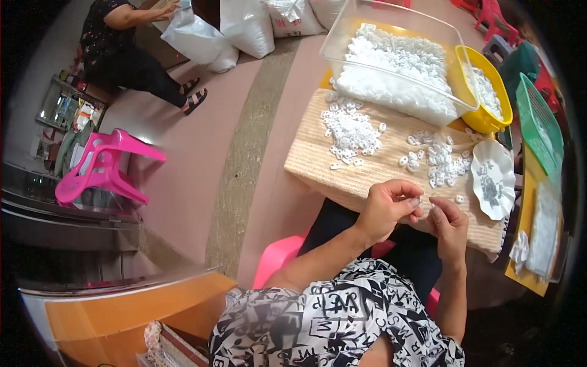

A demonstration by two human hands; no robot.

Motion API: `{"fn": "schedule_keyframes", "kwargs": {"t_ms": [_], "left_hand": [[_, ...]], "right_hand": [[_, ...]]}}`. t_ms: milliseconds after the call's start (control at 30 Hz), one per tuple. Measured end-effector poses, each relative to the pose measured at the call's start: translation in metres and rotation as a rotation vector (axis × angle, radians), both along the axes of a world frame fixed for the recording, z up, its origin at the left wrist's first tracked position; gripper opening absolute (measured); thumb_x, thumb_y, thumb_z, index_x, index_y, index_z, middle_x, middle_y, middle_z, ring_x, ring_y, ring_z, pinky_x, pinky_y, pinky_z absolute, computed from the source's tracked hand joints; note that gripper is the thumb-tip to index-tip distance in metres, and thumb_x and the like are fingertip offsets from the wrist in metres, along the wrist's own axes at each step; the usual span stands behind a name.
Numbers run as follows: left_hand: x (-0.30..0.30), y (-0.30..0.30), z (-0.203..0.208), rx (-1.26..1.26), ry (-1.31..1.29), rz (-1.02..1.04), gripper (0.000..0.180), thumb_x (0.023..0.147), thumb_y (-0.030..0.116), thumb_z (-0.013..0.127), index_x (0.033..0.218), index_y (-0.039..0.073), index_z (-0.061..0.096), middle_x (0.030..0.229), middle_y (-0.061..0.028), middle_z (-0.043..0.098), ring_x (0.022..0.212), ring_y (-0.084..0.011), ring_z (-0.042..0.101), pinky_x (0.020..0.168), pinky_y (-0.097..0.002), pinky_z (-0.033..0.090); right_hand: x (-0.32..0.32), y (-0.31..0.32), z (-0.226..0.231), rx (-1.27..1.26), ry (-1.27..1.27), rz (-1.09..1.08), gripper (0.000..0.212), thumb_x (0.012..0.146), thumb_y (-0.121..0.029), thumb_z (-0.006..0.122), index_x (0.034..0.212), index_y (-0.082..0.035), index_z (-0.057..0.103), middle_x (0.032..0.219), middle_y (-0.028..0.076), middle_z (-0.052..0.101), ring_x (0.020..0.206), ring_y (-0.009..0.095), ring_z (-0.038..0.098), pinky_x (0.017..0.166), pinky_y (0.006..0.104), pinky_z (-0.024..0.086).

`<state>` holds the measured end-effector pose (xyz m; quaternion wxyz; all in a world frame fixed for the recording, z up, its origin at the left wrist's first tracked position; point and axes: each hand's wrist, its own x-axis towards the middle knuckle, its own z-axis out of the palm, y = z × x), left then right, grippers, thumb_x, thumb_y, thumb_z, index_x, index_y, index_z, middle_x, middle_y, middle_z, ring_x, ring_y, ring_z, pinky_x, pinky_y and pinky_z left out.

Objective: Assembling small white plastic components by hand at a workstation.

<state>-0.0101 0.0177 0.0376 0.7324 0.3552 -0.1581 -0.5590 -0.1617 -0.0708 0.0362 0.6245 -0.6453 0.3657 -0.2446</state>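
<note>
My left hand is closed in a pinch near the table's front edge, with a small white plastic piece at its thumb and fingertips. Just to the right, my right hand pinches too, its fingertips close to the left ones; what it holds is too small to make out. Beyond the hands, small white pieces with holes lie on a striped beige cloth, in a left pile and a right pile. One loose white piece rests by my right hand. A fluted white dish holds small grey bits.
A clear plastic bin full of white pieces stands at the back, beside a yellow basket of similar pieces. Further right is a green basket. A pink stool stands left; behind it another person handles a bag near white sacks.
</note>
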Motion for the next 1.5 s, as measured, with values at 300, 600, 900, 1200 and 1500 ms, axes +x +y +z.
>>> {"fn": "schedule_keyframes", "kwargs": {"t_ms": [300, 600, 900, 1200, 1500], "left_hand": [[-0.030, 0.003, -0.005, -0.078, -0.063, -0.113, 0.013, 0.078, -0.004, 0.054, 0.091, -0.004, 0.056, 0.078, -0.0088, 0.060, 0.066, -0.0121, 0.058, 0.058, -0.0215, 0.049], [-0.023, 0.007, -0.007, -0.053, -0.056, -0.044, 0.018, 0.077, -0.006, 0.053, 0.095, -0.003, 0.055, 0.084, -0.0136, 0.061, 0.070, -0.0168, 0.060, 0.060, -0.0252, 0.051], [-0.028, -0.004, -0.010, -0.046, -0.019, -0.135, 0.018, 0.079, -0.005, 0.053, 0.097, -0.006, 0.053, 0.085, -0.0155, 0.059, 0.071, -0.0183, 0.059, 0.061, -0.0255, 0.049], [-0.027, -0.002, -0.011, -0.025, -0.066, -0.114, 0.017, 0.079, -0.005, 0.053, 0.096, -0.006, 0.054, 0.081, -0.0150, 0.059, 0.070, -0.0181, 0.059, 0.060, -0.0255, 0.049], [-0.027, -0.003, -0.011, -0.004, -0.057, -0.094, 0.017, 0.078, -0.005, 0.054, 0.095, -0.006, 0.054, 0.081, -0.0135, 0.059, 0.070, -0.0178, 0.060, 0.059, -0.0256, 0.050]], "right_hand": [[-0.015, 0.000, 0.007, 0.272, -0.138, -0.081, 0.025, 0.083, -0.007, 0.052, 0.104, 0.006, 0.053, 0.077, 0.006, 0.056, 0.065, 0.011, 0.053, 0.058, 0.0222, 0.047], [-0.011, -0.016, 0.003, 0.600, -0.424, 0.093, 0.032, 0.083, -0.009, 0.050, 0.111, 0.008, 0.048, 0.088, 0.013, 0.058, 0.073, 0.016, 0.057, 0.069, 0.0260, 0.048], [-0.019, -0.015, 0.009, 0.547, -0.388, 0.000, 0.024, 0.081, -0.005, 0.053, 0.103, 0.006, 0.053, 0.087, 0.012, 0.060, 0.073, 0.014, 0.059, 0.066, 0.0242, 0.049], [-0.017, -0.005, 0.015, 0.448, -0.303, 0.070, 0.018, 0.080, -0.004, 0.054, 0.097, 0.004, 0.055, 0.082, 0.009, 0.060, 0.072, 0.013, 0.060, 0.062, 0.0231, 0.049], [-0.014, -0.003, 0.016, 0.334, -0.203, 0.072, 0.013, 0.080, -0.005, 0.055, 0.090, 0.003, 0.056, 0.075, 0.006, 0.060, 0.064, 0.011, 0.058, 0.053, 0.0207, 0.045]]}}
